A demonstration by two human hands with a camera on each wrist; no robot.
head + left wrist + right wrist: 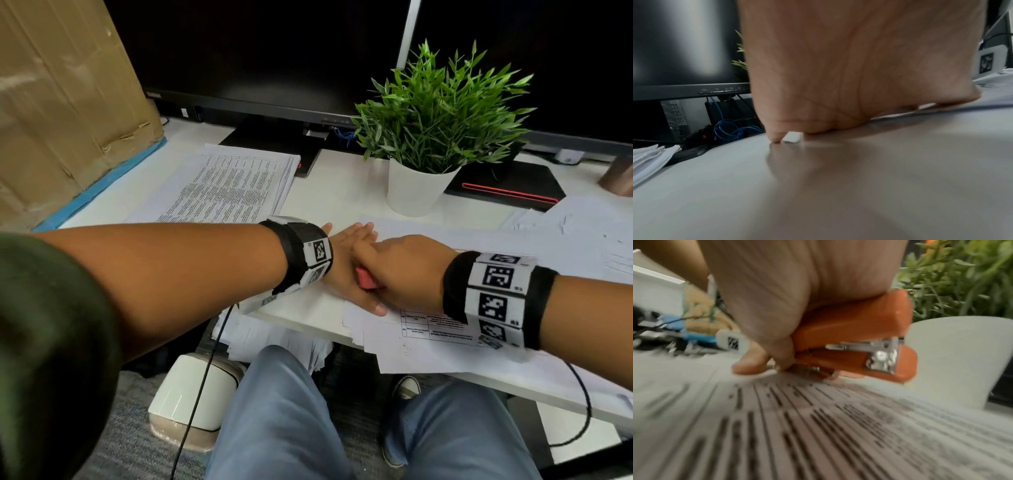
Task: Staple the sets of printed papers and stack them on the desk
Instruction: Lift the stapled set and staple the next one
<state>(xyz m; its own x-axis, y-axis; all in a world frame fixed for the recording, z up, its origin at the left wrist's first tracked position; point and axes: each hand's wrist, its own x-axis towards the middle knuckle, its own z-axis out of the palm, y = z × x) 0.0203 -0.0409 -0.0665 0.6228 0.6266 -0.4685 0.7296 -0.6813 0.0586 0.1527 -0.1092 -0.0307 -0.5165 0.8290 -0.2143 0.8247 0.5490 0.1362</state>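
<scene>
My right hand [394, 263] grips a small orange stapler [855, 340], of which only a red sliver [364, 279] shows in the head view. The stapler sits low over the left edge of a printed paper set [818, 426] that lies on the desk's front edge [442, 329]. My left hand [352, 240] lies flat with straight fingers, pressing on the white desk [818, 186] and the paper's edge, partly under the right hand. A stack of printed sets [233, 185] lies at the back left.
A potted plant in a white pot [418, 188] stands just behind the hands. Behind it are two monitors [267, 54] on black stands. More loose papers [582, 240] spread at the right. A cardboard box [61, 96] is at the left. My knees are below the desk edge.
</scene>
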